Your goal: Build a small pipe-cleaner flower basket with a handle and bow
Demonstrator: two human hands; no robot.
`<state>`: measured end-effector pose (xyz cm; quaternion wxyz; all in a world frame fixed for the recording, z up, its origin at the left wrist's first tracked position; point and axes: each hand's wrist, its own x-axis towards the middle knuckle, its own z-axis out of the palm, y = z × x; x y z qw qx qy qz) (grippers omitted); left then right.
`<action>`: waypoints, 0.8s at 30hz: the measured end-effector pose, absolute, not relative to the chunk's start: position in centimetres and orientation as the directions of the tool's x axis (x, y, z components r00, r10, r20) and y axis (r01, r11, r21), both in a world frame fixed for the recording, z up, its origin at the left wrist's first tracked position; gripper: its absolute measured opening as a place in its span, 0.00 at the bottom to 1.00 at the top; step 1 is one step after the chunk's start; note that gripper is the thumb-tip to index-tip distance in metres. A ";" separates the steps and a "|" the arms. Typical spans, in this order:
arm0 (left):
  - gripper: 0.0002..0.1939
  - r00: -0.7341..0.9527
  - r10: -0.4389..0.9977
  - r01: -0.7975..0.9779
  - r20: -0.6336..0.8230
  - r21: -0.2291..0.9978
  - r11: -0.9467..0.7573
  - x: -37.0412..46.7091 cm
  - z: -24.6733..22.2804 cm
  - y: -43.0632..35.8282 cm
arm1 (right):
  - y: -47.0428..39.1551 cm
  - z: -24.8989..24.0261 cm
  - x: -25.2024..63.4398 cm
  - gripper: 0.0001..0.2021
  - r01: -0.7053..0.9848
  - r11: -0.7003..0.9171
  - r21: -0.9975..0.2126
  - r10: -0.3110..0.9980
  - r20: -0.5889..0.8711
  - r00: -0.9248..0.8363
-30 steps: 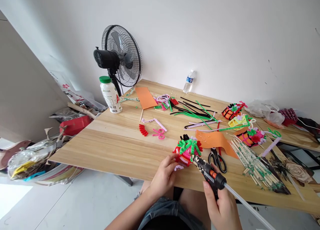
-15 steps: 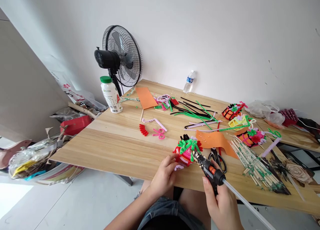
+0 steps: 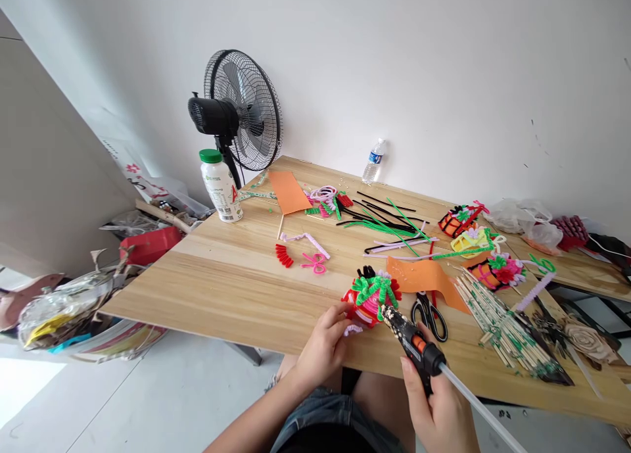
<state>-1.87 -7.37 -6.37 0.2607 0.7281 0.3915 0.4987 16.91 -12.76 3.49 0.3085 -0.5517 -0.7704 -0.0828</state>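
With green and black trim already on the fuzzy red-and-pink piece [image 3: 369, 300] at the worktop [image 3: 221, 288]'s near edge, the left hand [image 3: 321, 344] holds it and the right hand [image 3: 444, 404] grips a glue gun [image 3: 413, 342] against it, while a pink bow [image 3: 314, 263] lies unattached.

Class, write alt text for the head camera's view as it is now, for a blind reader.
A left hand steadies a red, pink and green fuzzy craft piece while the right hand holds a glue gun at it. Scissors and coloured stems lie on the wooden table.
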 end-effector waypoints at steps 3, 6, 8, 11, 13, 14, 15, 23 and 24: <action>0.20 0.192 0.829 0.313 0.525 0.768 -0.559 -1.9 -6.5 -7.4 | -13.0 3.4 16.9 0.28 0.898 0.384 -0.216 0.799 0.565 -0.206; 0.20 0.188 0.830 0.311 0.525 0.770 -0.557 -1.8 -6.7 -7.3 | -13.2 3.3 17.0 0.27 0.896 0.383 -0.227 0.804 0.559 -0.202; 0.20 0.188 0.833 0.310 0.521 0.773 -0.553 -1.8 -6.8 -7.3 | -13.3 3.2 17.0 0.27 0.893 0.376 -0.248 0.818 0.541 -0.194; 0.19 0.197 0.835 0.310 0.514 0.776 -0.550 -1.9 -7.0 -7.3 | -13.4 3.0 17.1 0.25 0.886 0.371 -0.277 0.832 0.524 -0.185; 0.19 0.195 0.836 0.311 0.513 0.776 -0.549 -1.9 -7.1 -7.3 | -13.5 2.8 17.3 0.24 0.876 0.363 -0.318 0.844 0.509 -0.165; 0.20 0.195 0.834 0.310 0.516 0.774 -0.551 -1.9 -7.1 -7.3 | -13.7 2.7 17.5 0.24 0.865 0.352 -0.359 0.857 0.495 -0.143; 0.20 0.193 0.833 0.311 0.519 0.773 -0.553 -2.0 -7.1 -7.3 | -13.9 2.7 17.8 0.23 0.846 0.333 -0.416 0.878 0.465 -0.117; 0.17 0.153 0.814 0.322 0.560 0.750 -0.577 -2.1 -6.9 -7.3 | -11.2 4.7 24.8 0.19 0.346 0.120 -0.930 0.986 0.152 0.069; 0.17 0.150 0.810 0.325 0.567 0.746 -0.582 -2.1 -7.0 -7.3 | -9.6 5.0 26.0 0.20 0.250 0.127 -0.960 0.988 0.144 0.053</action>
